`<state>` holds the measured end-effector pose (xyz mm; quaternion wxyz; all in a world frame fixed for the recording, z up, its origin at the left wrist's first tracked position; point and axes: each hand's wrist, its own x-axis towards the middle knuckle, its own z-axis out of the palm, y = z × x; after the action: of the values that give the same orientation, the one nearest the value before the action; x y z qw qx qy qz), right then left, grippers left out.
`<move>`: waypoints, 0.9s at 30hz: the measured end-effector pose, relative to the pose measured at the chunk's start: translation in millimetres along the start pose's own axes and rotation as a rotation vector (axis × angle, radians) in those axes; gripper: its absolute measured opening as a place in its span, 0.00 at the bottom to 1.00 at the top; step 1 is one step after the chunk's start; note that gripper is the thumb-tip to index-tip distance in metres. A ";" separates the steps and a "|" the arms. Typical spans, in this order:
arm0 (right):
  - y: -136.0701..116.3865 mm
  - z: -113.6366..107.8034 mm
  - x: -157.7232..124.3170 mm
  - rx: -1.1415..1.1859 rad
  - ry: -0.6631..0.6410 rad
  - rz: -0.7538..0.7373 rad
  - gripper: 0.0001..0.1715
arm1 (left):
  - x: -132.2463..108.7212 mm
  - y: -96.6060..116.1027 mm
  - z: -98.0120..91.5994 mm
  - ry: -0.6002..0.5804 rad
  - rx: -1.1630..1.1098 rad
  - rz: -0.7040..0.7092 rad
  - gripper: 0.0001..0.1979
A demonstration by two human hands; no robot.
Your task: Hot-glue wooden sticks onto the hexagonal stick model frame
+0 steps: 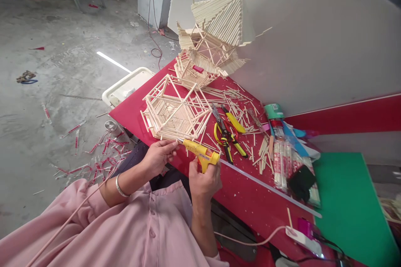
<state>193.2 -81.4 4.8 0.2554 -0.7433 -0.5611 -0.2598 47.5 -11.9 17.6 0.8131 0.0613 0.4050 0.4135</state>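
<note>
My right hand [203, 181] is wrapped round the grip of a yellow glue gun [200, 153]. The gun's nozzle points left at the near edge of a hexagonal frame of wooden sticks [175, 110] that lies on the red table [238, 187]. My left hand [158, 156] pinches a thin stick at that same edge, right at the nozzle tip. A long clear glue stick runs out of the back of the gun to the right.
A taller stick model [209, 41] leans against a white board [313, 37] behind. Yellow-handled pliers and cutters [227, 129], loose sticks and stick packets [282, 154] lie to the right. A green sheet [347, 204] covers the right end. Red wrappers litter the floor [103, 154] at left.
</note>
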 end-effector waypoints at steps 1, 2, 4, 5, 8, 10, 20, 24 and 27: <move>-0.2 -0.3 -0.2 0.000 0.002 -0.005 0.15 | -0.1 0.3 0.1 0.001 0.003 -0.003 0.10; -0.5 -0.7 -0.4 0.001 -0.001 -0.008 0.15 | -0.1 0.7 0.4 0.002 0.007 -0.006 0.09; -1.1 -1.4 -0.6 0.001 -0.004 -0.005 0.14 | 0.0 1.4 1.0 0.006 0.012 -0.011 0.09; -1.4 -1.6 -0.6 0.001 -0.002 -0.001 0.13 | 0.2 1.8 1.3 0.006 0.014 -0.012 0.09; -1.8 -2.2 0.0 0.001 0.012 0.006 0.14 | 0.9 2.4 2.0 -0.002 0.017 -0.018 0.09; -1.8 -2.4 0.7 0.001 0.018 -0.001 0.14 | 1.2 2.6 2.1 -0.005 0.018 -0.019 0.09; -0.3 -3.1 0.2 0.054 0.012 0.034 0.22 | 1.1 3.2 2.1 -0.004 0.037 -0.022 0.07; 2.8 -3.9 -2.7 0.181 -0.032 0.111 0.27 | 0.8 4.2 3.7 0.008 0.042 -0.024 0.07; 10.9 -6.0 -7.2 0.241 -0.048 0.148 0.28 | 1.0 4.6 4.0 0.007 0.044 -0.026 0.08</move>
<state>201.5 -93.1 3.4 0.3477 -0.7527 -0.5378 -0.1530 47.8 -7.3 21.6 0.8155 0.0723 0.4177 0.3941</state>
